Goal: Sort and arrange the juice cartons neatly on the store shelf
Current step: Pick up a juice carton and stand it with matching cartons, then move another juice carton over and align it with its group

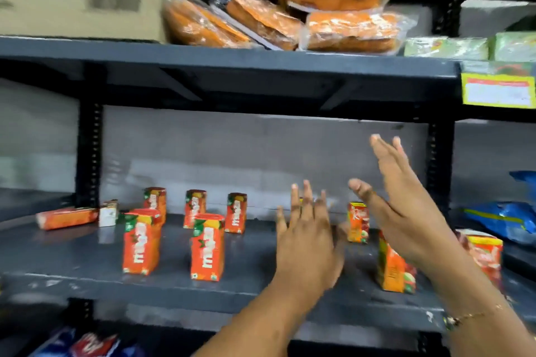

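Both hands, left (307,240) and right (406,211), grip released, fingers spread, empty above upright juice cartons (207,246).

Roughly ten juice cartons (141,241).

Five cartons (207,246) upright left on the shelf (87,281) — one toppled (68,218) further left.

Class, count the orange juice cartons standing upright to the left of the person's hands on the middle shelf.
5: three in a back row, two in front. Another lies flat at far left; the hands may hide more.
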Available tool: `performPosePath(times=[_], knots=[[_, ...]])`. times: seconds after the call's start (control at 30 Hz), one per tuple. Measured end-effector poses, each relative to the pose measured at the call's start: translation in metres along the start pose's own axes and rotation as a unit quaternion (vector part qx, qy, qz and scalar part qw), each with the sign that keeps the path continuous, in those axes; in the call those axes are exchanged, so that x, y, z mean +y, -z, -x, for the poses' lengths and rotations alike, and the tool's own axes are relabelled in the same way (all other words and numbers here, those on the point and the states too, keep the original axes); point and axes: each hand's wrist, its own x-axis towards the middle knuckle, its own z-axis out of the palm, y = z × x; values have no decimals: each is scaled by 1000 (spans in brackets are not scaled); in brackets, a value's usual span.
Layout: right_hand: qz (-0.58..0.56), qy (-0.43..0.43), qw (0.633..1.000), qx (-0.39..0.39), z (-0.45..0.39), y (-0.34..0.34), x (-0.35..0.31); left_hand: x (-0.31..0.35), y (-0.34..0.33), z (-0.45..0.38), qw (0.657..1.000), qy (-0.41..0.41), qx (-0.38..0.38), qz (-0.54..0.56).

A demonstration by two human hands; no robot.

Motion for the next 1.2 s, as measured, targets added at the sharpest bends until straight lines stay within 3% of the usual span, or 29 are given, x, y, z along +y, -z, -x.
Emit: performPosePath(times=[0.1,0.37,0.63,0.8,0.97,1.1,1.2], knots=[[-57,36,998,-15,-26,-39,-47,-37,62,-7,996,17,55,-67],[-195,84,975,-64,-79,-168,-175,-186,178,10,963,127,104,-211],[-190,39,973,-122,-100,-316,-271,-355,230,46,932,214,97,-274],[-122,-50,962,-241,-88,-395,-274,-460,224,74,915,290,-2,-280],[-63,-195,911,-357,-100,-453,-271,-502,188,53,915,284,-104,-267],[-54,-269,905,-326,-121,-488,-278,-509,152,34,939,224,-173,-193],[-82,-306,910,-266,-125,-517,-277,-520,145,32,928,217,-252,-171]])
